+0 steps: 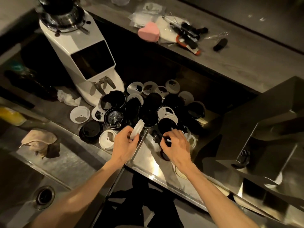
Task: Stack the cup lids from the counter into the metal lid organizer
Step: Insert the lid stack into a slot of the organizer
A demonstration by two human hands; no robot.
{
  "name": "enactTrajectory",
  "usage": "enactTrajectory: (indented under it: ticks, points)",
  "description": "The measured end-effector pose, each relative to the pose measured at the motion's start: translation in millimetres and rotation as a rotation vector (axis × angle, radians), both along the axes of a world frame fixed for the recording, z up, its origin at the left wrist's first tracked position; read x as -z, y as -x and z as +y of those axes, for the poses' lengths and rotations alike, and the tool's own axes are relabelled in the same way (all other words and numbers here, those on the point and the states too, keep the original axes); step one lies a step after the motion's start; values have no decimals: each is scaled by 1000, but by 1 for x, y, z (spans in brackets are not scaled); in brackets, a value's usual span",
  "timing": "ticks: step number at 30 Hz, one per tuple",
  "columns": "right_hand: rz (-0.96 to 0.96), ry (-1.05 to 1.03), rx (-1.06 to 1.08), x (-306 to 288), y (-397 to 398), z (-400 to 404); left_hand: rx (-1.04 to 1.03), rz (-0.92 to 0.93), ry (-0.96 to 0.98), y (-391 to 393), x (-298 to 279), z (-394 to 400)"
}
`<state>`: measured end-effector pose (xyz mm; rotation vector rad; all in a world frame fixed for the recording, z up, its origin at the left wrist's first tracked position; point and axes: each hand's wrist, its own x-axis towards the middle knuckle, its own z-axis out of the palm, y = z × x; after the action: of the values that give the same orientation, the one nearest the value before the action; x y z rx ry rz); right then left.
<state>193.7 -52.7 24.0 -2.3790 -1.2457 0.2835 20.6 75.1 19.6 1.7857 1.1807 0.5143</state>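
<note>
A heap of black and white cup lids covers the steel counter in front of me. My left hand grips a white lid on edge at the heap's near side. To its right my right hand pinches a black lid at its near rim. A shiny metal piece lies just below both hands; I cannot tell whether it is the lid organizer.
A white coffee grinder stands behind the heap on the left. A crumpled cloth lies beside a sink with a drain at lower left. A steel machine fills the right. A pink heart-shaped box and small tools sit on the far ledge.
</note>
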Motion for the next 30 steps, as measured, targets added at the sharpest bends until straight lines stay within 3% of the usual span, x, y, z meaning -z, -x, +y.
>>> enactTrajectory:
  ticks: [5,12,17,20,25,30]
  points:
    - [288,-106,169,-51,-15,5,25,-77,120,-12,-30,13]
    - [404,-313,193,-111,-26,9,26,-185,302,-30,-61,23]
    - [848,-426,195,-147,-23,9,26,-235,545,-40,-87,21]
    - [973,-406,167,-171,-23,9,47,-327,755,-46,-112,22]
    - [1095,-404,198,-205,-32,5,127,-492,948,-57,-154,21]
    - [1157,-317,202,-223,-43,-9,238,-534,1138,-64,-188,10]
